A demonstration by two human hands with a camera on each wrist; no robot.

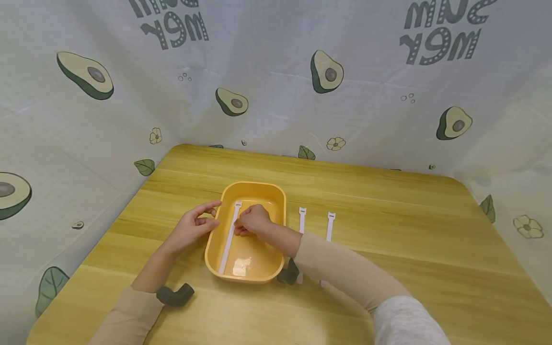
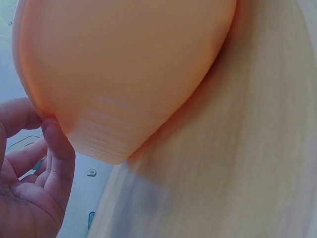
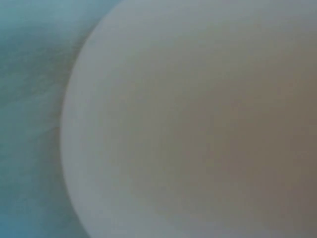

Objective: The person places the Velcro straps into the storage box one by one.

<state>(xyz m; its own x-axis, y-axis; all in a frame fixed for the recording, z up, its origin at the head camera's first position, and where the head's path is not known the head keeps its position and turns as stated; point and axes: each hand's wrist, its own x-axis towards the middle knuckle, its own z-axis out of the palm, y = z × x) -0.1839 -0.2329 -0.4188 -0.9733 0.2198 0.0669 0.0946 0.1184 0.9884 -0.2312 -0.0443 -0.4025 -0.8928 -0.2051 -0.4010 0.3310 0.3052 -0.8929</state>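
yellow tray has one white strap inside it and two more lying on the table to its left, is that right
Not quite: the two other straps lie on the table to the tray's right, as the head view shows. The yellow tray does have one white strap inside.

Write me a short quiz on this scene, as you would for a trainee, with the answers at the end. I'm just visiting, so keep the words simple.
1. Count: how many white straps show on the table outside the yellow tray?

2. True or false: the right hand is outside the tray.

3. Multiple choice: what does the left hand touch?
A. a strap
B. the wall cloth
C. the tray

Key:
1. Two, both partly hidden by the right arm.
2. False; the right hand is inside the tray.
3. C; its fingers are at the rim.
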